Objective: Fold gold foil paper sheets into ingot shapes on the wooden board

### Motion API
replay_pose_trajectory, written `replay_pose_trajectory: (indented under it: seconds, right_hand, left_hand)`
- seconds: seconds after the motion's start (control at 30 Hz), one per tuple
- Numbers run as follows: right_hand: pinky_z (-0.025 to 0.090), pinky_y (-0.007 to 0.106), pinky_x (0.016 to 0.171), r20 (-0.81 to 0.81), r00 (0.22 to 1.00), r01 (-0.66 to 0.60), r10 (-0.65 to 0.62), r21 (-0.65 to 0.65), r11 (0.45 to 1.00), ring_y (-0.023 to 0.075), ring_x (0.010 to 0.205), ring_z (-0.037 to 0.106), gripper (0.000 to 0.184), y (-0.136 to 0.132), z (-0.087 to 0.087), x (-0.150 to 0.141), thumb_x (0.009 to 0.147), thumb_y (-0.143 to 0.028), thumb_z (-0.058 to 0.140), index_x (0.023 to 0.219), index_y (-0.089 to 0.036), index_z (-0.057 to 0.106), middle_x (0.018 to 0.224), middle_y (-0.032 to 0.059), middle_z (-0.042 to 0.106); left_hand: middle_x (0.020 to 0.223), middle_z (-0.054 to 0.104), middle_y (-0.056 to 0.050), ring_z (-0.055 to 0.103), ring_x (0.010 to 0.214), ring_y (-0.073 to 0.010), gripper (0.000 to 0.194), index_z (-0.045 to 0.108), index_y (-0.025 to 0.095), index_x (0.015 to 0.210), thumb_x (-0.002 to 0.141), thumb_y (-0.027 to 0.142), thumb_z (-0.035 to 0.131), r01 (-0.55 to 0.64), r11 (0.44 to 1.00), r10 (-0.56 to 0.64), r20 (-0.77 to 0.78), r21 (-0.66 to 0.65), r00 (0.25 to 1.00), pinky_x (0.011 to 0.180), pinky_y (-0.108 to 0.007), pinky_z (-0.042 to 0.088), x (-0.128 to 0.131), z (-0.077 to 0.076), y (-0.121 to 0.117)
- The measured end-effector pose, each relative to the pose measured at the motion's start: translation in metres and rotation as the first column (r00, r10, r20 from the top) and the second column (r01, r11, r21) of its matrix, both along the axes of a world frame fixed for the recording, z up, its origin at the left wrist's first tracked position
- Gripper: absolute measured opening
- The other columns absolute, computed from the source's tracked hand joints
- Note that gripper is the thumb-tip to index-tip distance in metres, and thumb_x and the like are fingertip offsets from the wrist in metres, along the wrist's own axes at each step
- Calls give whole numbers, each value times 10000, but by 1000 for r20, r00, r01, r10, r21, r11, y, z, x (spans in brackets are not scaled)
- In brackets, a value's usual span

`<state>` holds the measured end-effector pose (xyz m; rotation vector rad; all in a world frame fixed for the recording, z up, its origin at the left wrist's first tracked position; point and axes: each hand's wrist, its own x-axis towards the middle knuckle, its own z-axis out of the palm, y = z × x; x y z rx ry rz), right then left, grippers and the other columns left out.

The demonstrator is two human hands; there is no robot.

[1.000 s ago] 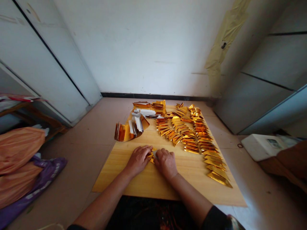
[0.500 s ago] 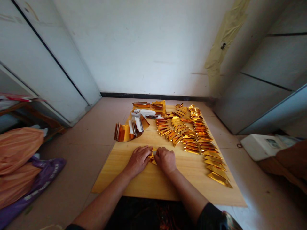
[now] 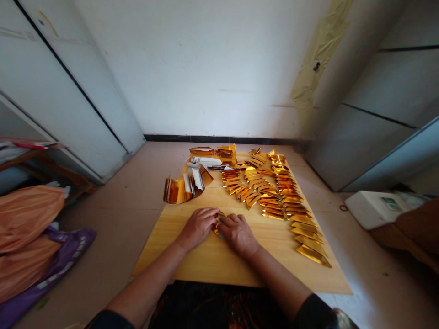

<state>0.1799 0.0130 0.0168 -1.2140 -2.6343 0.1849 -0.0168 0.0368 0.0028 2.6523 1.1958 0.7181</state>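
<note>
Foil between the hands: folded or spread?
Folded: the foil shows creased edges between the left hand and right hand.

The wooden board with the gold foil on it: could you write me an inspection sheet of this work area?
Surface: pale wooden board lying on a beige tiled floor.
Job's things: small folded gold foil piece between the hands; rows of folded gold foil triangles; curved stack of gold foil strips.
Clutter: white paper strips beside the curved stack.
Grips: left hand and right hand both touch the small piece.
Cables: small dark loop on the floor, kind unclear.
Surroundings: orange plastic bags, purple bag, white boxy device, white wall with yellowed tape.
</note>
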Motion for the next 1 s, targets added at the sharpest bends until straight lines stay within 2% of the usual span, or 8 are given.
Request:
replay_pose_trajectory:
  seconds: [0.17, 0.23, 0.3, 0.37, 0.5, 0.6, 0.77, 1.0]
  right_hand:
    - [287, 338, 824, 2, 1000, -16, 16, 9, 1000, 187, 999, 449, 198, 2, 0, 1, 946, -263, 456, 1079, -259, 602, 1153, 30, 603]
    - [282, 338, 832, 4, 1000, -20, 20, -7, 1000, 187, 1005, 447, 191, 2, 1, 2, 941, -258, 463, 1058, -260, 613, 1148, 30, 606]
    - [280, 338, 841, 3, 1000, -20, 21, -26, 999, 187, 1011, 449, 191, 3, 2, 2, 936, -264, 471, 1050, -266, 624, 1142, 30, 610]
    - [283, 336, 851, -5, 1000, -13, 13, -52, 999, 185, 1022, 452, 200, 5, 3, 2, 930, -266, 480, 1057, -284, 633, 1153, 26, 609]
    - [300, 323, 870, -41, 998, -46, 42, -113, 993, 177, 1043, 464, 274, 10, 4, 10, 887, -225, 525, 1125, -322, 618, 1198, 9, 593]
    - [312, 322, 905, -119, 988, -116, 101, -122, 986, 184, 1096, 454, 371, 14, 1, 23, 818, -243, 611, 1184, -298, 592, 1279, 24, 541]
    - [313, 333, 927, -157, 984, -105, 84, -135, 985, 194, 1101, 453, 265, 16, -5, 39, 796, -354, 662, 1055, -296, 666, 1243, 26, 549]
    - [304, 316, 897, -168, 984, -75, 58, -97, 992, 174, 1028, 485, 152, 19, -13, 25, 816, -334, 647, 953, -287, 693, 1132, 25, 575]
  left_hand:
    - [1146, 633, -75, 583, 1062, -175, 302, 609, 205, 1072, 867, 99, 414, -100, 993, 95, 85, 60, 992, 922, -344, 496, 3, -5, -18]
    - [1077, 650, -66, 595, 1011, -178, 294, 618, 209, 1039, 846, 89, 432, -110, 992, 106, 75, 56, 992, 897, -343, 504, 4, -4, -25]
    - [1004, 660, -61, 603, 961, -184, 229, 637, 203, 926, 830, 96, 459, -94, 995, 92, 52, 45, 994, 871, -350, 509, 6, -1, -32]
    - [1015, 651, -68, 594, 973, -197, 172, 637, 200, 878, 817, 126, 494, -92, 995, 91, 28, 33, 995, 881, -366, 502, 9, 3, -38]
    - [1094, 623, -79, 570, 1029, -221, 158, 642, 212, 908, 805, 186, 526, -107, 994, 108, -37, 38, 993, 921, -399, 485, 10, 5, -45]
    - [1129, 615, -75, 558, 1062, -222, 182, 649, 221, 944, 816, 195, 523, -76, 996, 78, -58, 41, 995, 946, -407, 471, 5, 2, -44]
    - [1162, 607, -61, 534, 1117, -222, 246, 648, 247, 1021, 824, 188, 514, -34, 998, 36, -39, 54, 999, 1015, -439, 416, -2, -4, -41]
    - [1153, 611, -66, 534, 1115, -223, 246, 640, 237, 1024, 819, 182, 516, -42, 998, 45, -57, 45, 997, 1011, -438, 413, 0, -1, -42]
